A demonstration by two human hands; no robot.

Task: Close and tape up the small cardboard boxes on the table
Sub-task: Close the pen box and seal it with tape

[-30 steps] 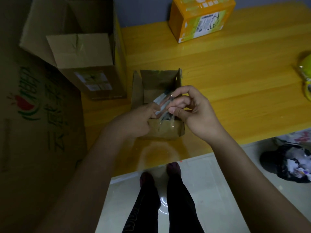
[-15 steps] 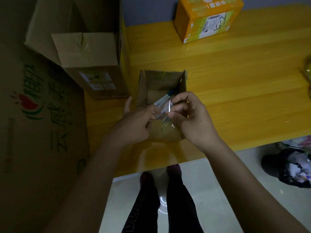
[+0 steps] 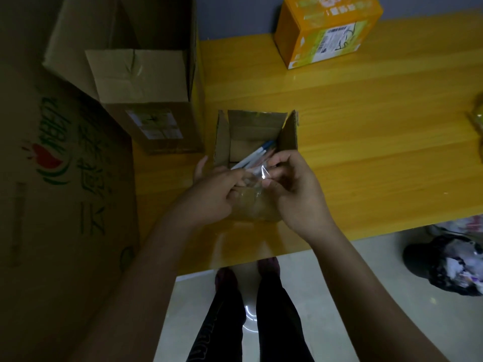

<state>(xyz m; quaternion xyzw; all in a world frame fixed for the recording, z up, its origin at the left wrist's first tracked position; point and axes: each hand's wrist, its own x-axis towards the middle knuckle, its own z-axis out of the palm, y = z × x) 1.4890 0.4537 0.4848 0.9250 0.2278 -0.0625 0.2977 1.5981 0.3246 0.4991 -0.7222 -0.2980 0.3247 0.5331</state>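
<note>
Small box open, straight ahead of both hands. Right hand pinches clear tape; left hand grip on it too, at near wall.

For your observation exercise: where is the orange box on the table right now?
In the head view, the orange box sits at the table's far edge, upper right, against the wall, beyond the open small cardboard box.
</note>
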